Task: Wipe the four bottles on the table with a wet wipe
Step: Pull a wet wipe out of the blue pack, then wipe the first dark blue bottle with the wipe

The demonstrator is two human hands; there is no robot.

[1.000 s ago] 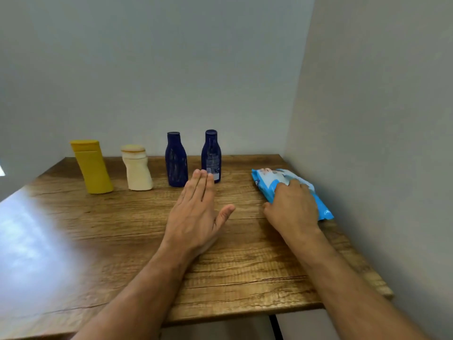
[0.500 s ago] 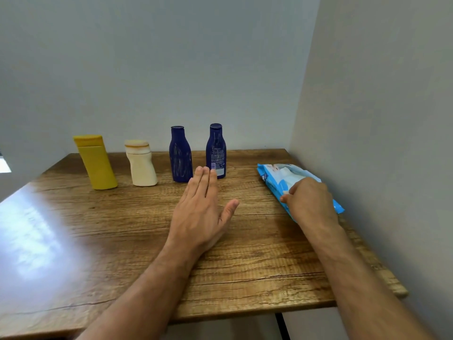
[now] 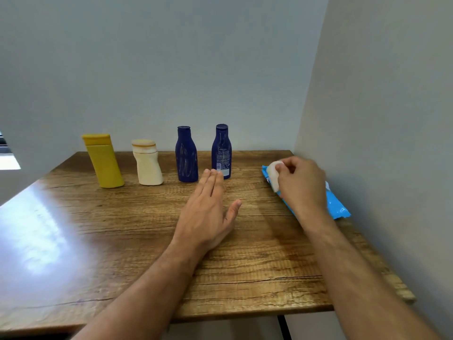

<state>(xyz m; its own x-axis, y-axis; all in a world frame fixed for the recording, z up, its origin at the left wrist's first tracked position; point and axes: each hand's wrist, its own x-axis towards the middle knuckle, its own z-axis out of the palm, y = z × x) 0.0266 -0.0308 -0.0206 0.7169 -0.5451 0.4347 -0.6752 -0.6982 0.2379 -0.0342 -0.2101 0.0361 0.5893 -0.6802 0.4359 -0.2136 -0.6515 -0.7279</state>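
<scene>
Wooden table (image 3: 245, 261) set in a corner of grey walls. Along its far edge, left to right: yellow bottle (image 3: 104, 161), cream bottle (image 3: 147, 165), two dark blue bottles (image 3: 186, 155) (image 3: 221, 150), all upright, apart from one another. Left hand (image 3: 208, 214) lies flat on the table, fingers straight, tips just before the right blue bottle, hiding its base. Right hand (image 3: 302, 186) pinches a white wet wipe (image 3: 274, 174) above the blue wipe pack (image 3: 337, 207), covering most of the pack.
</scene>
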